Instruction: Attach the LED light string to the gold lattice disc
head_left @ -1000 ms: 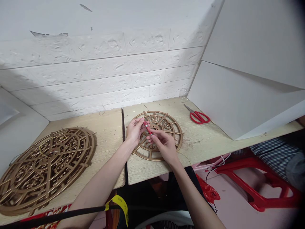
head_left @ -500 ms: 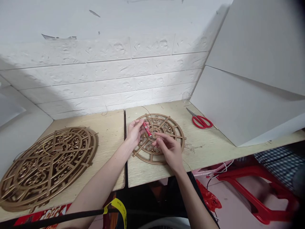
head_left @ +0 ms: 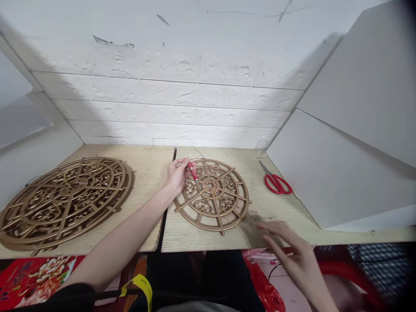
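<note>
My left hand [head_left: 178,174] is closed around a slim red tube with a silver tip [head_left: 193,172]; its exact kind does not show. The tip points down over a round gold-coloured openwork frame [head_left: 222,226], which lies flat on the table with scrollwork between its spokes. A thin wire [head_left: 204,157] rises behind the hub, and another thin strand hangs over the frame's near right edge. To the right, over the table's front edge, my right hand [head_left: 294,255] has its fingers apart with nothing in them, slightly blurred.
More gold frames [head_left: 121,197] lie stacked at the left. Red-handled scissors [head_left: 276,183] rest at the right beside a white panel [head_left: 351,173]. A gap divides the tabletop [head_left: 147,169]. Below the front edge are a red bag [head_left: 266,290] and a red stool [head_left: 338,271].
My right hand has left the frame's hub and moved right, toward me, its fingers spreading. My left hand still holds the red tube over the frame. The view has tilted and shifted.
</note>
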Motion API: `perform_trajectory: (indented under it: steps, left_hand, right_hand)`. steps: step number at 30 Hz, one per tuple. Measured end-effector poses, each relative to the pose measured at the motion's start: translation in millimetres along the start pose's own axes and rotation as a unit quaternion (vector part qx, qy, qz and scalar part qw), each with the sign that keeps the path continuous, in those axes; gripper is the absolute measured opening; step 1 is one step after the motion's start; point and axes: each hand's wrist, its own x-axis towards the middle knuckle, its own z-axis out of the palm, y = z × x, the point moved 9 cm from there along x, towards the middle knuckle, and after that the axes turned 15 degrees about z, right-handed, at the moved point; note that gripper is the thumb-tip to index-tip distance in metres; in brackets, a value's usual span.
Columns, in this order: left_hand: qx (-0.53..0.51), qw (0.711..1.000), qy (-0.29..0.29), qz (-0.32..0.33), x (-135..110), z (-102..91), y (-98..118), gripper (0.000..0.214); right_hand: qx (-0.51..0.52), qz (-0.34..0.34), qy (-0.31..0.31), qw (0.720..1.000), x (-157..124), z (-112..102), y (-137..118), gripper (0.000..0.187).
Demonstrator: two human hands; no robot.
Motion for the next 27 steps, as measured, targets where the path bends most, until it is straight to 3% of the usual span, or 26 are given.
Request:
perform_trajectory:
  steps: [3, 7, 12, 18, 22, 25, 27]
  left_hand:
    - [0.009, 1.000, 0.008, 0.008, 1.9, -4.6, -0.5, 0.018]
    - [0.023, 1.000, 0.007, 0.008, 2.7, -8.3, -4.3, 0.017]
    - [0.029, 0.999, -0.013, 0.007, 2.7, -6.4, -6.3, 0.021]
    - [0.020, 1.000, 0.003, 0.006, 3.6, -7.6, -6.3, 0.022]
    - [0.017, 1.000, 0.004, 0.007, 3.6, -6.8, -6.4, 0.025]
    - [0.016, 1.000, 0.003, 0.005, 3.0, -6.5, -7.2, 0.027]
    - [0.017, 1.000, 0.001, 0.005, 3.1, -6.2, -7.8, 0.028]
  right_hand:
    - [-0.115, -0.059, -0.100, 0.987, -1.1, 32.3, -17.4, 0.025]
    - [-0.150, -0.043, -0.091, 0.984, -0.8, 50.8, -16.0, 0.023]
    - [-0.094, -0.019, -0.071, 0.993, -2.5, 46.4, -4.6, 0.028]
    - [-0.129, 0.027, -0.013, 0.991, -17.7, 26.9, 16.0, 0.026]
    - [-0.100, 0.065, 0.022, 0.993, -32.7, 29.8, 24.7, 0.031]
    - [-0.025, 0.082, -0.009, 0.996, -38.7, 40.5, 16.3, 0.035]
    - [0.027, 0.092, -0.027, 0.995, -38.6, 42.3, 5.1, 0.026]
